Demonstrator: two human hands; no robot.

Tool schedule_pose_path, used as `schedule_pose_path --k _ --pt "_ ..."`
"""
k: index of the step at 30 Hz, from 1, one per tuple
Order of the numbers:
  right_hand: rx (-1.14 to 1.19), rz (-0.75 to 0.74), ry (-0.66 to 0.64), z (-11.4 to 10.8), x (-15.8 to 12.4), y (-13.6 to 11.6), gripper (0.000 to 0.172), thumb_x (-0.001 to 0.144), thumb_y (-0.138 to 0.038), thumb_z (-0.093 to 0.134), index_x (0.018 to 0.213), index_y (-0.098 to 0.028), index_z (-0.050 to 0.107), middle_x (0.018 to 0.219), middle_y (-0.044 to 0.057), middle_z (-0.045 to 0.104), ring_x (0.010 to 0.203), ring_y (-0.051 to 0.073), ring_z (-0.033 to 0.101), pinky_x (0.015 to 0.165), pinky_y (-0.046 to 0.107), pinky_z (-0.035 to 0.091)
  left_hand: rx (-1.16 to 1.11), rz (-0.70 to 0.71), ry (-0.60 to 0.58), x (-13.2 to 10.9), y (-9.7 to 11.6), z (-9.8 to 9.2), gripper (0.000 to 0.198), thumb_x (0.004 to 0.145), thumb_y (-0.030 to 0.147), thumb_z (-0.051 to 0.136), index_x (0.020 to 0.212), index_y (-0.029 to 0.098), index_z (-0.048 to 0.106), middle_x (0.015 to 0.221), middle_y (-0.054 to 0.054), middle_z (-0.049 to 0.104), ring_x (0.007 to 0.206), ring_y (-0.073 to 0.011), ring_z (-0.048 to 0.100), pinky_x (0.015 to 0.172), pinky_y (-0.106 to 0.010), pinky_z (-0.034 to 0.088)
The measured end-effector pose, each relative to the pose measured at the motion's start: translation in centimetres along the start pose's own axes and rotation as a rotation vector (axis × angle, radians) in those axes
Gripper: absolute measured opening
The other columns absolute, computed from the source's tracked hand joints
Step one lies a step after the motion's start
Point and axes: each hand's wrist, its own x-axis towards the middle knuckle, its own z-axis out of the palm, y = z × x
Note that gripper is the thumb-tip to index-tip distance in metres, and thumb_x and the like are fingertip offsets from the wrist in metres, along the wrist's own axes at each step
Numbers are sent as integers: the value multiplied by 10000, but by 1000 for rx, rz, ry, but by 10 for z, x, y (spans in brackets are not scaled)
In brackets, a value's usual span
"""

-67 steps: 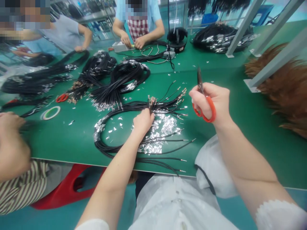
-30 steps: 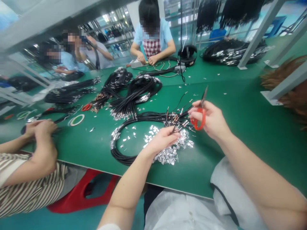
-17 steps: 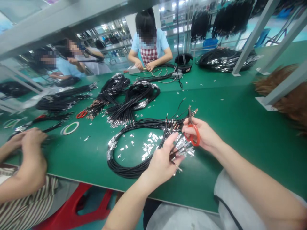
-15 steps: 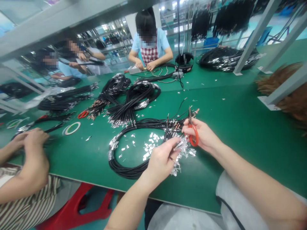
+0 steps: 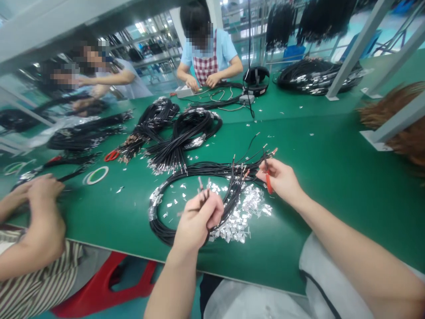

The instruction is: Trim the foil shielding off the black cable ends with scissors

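Observation:
My left hand point(image 5: 199, 217) is closed around the ends of several black cables point(image 5: 203, 197), tips pointing up and away. In my right hand point(image 5: 279, 177) is a pair of scissors point(image 5: 268, 182) with red handles, its dark blades partly hidden by my fingers. A coiled bundle of black cables point(image 5: 206, 169) lies on the green table before me, wrapped at its left with silvery tape point(image 5: 155, 204). Its loose ends reach toward my right hand, some showing copper. Between my hands lies a pile of silver foil scraps point(image 5: 252, 201).
More cable bundles point(image 5: 195, 133) lie farther back, near other red-handled scissors point(image 5: 112, 155) and a tape roll point(image 5: 96, 175). A co-worker's hands point(image 5: 43, 190) are at the left. Another person point(image 5: 206, 57) works opposite. Metal posts point(image 5: 355, 53) stand at the right.
My left hand has moved left and toward me, away from the foil pile, and cable ends now show above its fingers. The scissors in my right hand have turned.

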Motion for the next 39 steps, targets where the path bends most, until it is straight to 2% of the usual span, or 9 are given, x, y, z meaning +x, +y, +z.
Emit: schedule_pose_path --k 2,5,9,12,15,18,22,29,39 --pt "72 25 -89 1 -4 -13 209 658 -288 684 771 -184 542 721 1 594 631 132 552 627 281 459 20 -48 37 15 -4 7 189 823 352 536 778 171 560 537 56 420 371 -32 241 386 -201 202" --pt "9 -22 -207 -2 -13 -36 150 687 -259 657 762 -183 551 688 -11 580 613 123 524 604 263 438 351 14 34 33 -9 23 286 720 226 631 1003 199 603 826 -4 608 508 -61 433 495 -212 343" --pt "-115 -95 -288 -7 -21 -54 64 725 -207 614 773 -182 579 699 -9 587 620 120 515 597 253 423 603 117 -64 37 -19 40 129 751 202 578 850 187 659 806 -23 643 712 -139 539 636 -246 398" --pt "79 -10 -247 -5 -21 -54 159 696 -249 676 790 -185 565 717 -9 589 626 121 549 594 253 453 386 26 -122 34 -26 43 152 787 247 551 690 154 622 646 -17 631 577 -103 501 557 -222 372" --pt "320 114 -170 2 -19 -46 259 638 -270 741 783 -190 542 707 -19 589 607 111 562 590 254 470 -7 -137 -151 34 -32 41 153 771 303 590 778 152 568 552 3 617 375 -40 326 394 -187 231" --pt "498 240 -143 8 -17 -40 311 611 -250 762 811 -194 531 666 -34 589 554 97 553 556 251 464 -194 -200 -111 35 -36 40 221 733 326 635 826 155 531 506 14 603 310 -14 211 346 -183 115" --pt "570 284 -113 14 -20 -35 326 600 -224 765 831 -192 537 666 -35 600 543 94 552 534 245 457 -182 -168 57 37 -41 42 211 662 276 694 737 139 553 566 7 616 351 -6 279 363 -170 176" --pt "428 80 -31 25 -30 -34 258 642 -168 739 835 -206 571 734 -29 619 688 105 588 687 262 489 -79 -85 203 39 -54 44 200 616 237 729 669 142 561 570 55 531 431 -21 348 421 -168 263" --pt "631 239 -167 23 -27 -38 331 646 -221 737 853 -223 479 645 -61 586 437 112 545 441 280 467 -287 -191 -28 37 -46 39 226 717 316 654 728 131 524 577 -9 626 326 -3 249 342 -178 119"
